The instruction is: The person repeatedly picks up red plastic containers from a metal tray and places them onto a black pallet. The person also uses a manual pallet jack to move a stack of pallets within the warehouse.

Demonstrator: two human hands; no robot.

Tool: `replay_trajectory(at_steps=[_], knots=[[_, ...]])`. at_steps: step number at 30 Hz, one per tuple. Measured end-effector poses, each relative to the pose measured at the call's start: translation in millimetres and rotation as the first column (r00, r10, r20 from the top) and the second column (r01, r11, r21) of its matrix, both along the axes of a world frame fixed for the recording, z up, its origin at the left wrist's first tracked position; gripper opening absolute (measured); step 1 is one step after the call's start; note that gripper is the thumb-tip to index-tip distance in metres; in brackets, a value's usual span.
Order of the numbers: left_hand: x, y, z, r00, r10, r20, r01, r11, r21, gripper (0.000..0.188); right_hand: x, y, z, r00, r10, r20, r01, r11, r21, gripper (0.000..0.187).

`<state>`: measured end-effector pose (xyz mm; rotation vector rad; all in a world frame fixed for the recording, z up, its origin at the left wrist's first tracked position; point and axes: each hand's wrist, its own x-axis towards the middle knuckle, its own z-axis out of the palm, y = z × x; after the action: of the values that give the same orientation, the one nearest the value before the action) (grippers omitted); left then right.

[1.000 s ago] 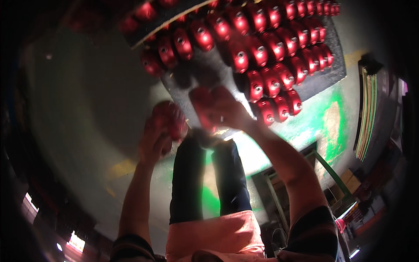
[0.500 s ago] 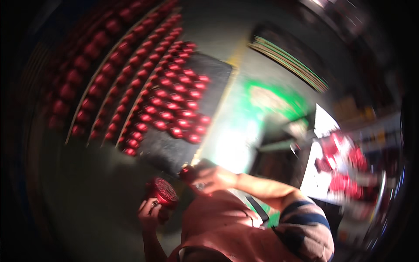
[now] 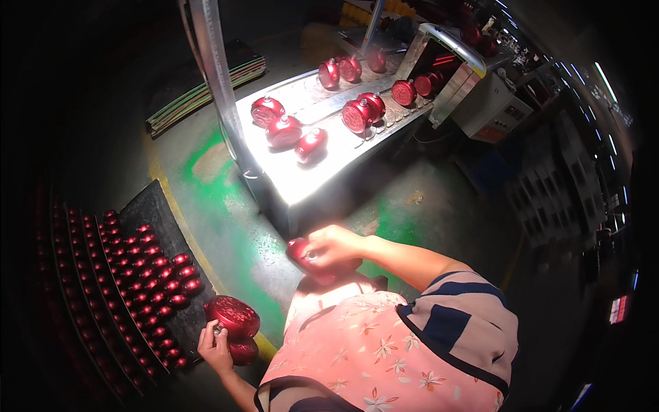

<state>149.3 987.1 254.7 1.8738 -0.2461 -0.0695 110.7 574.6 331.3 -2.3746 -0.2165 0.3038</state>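
My left hand (image 3: 217, 351) is low at the left, its fingers closed round the short neck of a glossy red round bottle (image 3: 237, 314) with a patterned face. A second red bottle (image 3: 243, 351) hangs just beneath it, apparently in the same grip. In front of my apron, my right hand (image 3: 335, 247) is closed on another red bottle (image 3: 298, 250). More red shows below those fingers, partly hidden. Ahead, several red bottles (image 3: 283, 130) with small silvery necks stand upright on a brightly lit conveyor table (image 3: 292, 180).
The conveyor runs into a metal-framed tunnel (image 3: 446, 58) at the far right, with a control box (image 3: 495, 110) beside it. At the left, rows of red bottles (image 3: 147, 264) cover dark boards (image 3: 147, 206) near the floor. Stacked boards (image 3: 206, 93) lie beyond; a metal post (image 3: 216, 75) rises at the table's left corner.
My view has swung right, from the rows of red bottles to the lit conveyor table. Both hands still hold red bottles.
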Motion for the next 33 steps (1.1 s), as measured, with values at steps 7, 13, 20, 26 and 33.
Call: replay_trajectory(at_steps=[7, 13, 20, 26, 33], knots=[[37, -119, 23, 0.966, -0.233, -0.116, 0.24, 0.97, 0.049, 0.024, -97, -183, 19, 0.722, -0.685, 0.096, 0.673, 0.728, 0.131, 0.026], [109, -250, 84, 0.975, -0.211, -0.066, 0.218, 0.968, 0.122, 0.021, -78, -404, 61, 0.552, -0.8, 0.233, 0.799, 0.588, 0.124, 0.027], [198, -429, 170, 0.998, -0.027, -0.056, 0.025, 0.999, -0.037, 0.024, 34, -671, 61, 0.681, -0.672, 0.291, 0.69, 0.722, 0.053, 0.03], [266, -597, 210, 0.998, -0.067, -0.005, 0.065, 0.988, -0.138, 0.027, 119, -837, -5, 0.812, -0.541, 0.218, 0.56, 0.828, -0.029, 0.033], [322, -804, 200, 0.958, -0.284, -0.039, 0.273, 0.945, -0.181, 0.023, 117, -921, -66, 0.744, -0.668, 0.018, 0.659, 0.738, 0.143, 0.044]])
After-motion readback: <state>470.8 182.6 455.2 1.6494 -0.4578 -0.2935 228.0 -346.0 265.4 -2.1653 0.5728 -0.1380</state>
